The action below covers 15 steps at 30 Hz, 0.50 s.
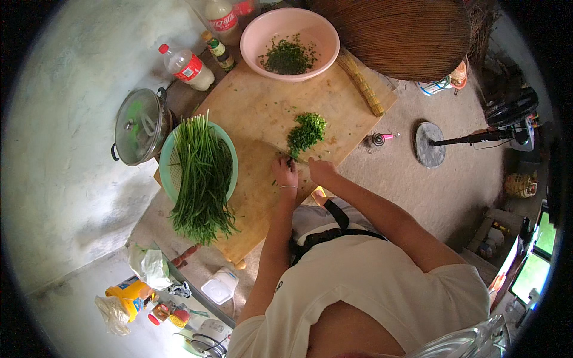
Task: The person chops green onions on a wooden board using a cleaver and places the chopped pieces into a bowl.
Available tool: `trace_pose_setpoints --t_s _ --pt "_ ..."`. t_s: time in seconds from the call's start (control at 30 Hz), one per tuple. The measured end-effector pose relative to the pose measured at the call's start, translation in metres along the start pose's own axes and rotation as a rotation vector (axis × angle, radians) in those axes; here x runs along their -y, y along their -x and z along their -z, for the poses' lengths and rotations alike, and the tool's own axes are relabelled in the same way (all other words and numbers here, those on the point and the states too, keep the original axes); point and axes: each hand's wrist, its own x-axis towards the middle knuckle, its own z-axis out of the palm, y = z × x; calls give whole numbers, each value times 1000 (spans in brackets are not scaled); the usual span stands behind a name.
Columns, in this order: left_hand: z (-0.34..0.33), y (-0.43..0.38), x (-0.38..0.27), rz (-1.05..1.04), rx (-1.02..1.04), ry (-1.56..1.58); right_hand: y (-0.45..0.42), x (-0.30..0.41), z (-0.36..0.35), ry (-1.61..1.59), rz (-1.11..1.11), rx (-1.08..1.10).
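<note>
My right hand (323, 172) is closed around the handle of a kitchen knife (301, 160), its blade seen nearly edge-on and reaching left across the wooden board (250, 107). Beside it, the curled fingers of my left hand (285, 173) grip a small dark-green bunch of leafy greens (290, 162), mostly hidden by the fingers. Just beyond the blade lies a heap of chopped greens (308, 132). To the left, long garlic chives (201, 179) overhang a mint-green colander (230, 147). Further back, a pink basin (250, 49) contains more chopped greens (290, 56).
A straw whisk brush (362, 85) lies at the board's right edge, near a large round woven lid (398, 36). Along the wall stand a glass-lidded pot (138, 127), a plastic bottle (190, 69) and a dark sauce bottle (218, 51). A pedestal fan (474, 138) occupies the floor at right.
</note>
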Motion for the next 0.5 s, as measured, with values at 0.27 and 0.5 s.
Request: trace_pose_setpoints --t_s 0.27,0.5 --pt "5 -2 -10 -8 -7 -21 -25 15 4 -53 4 0" --pt "7 7 -9 59 5 29 -16 -14 14 -276 -64 -179"
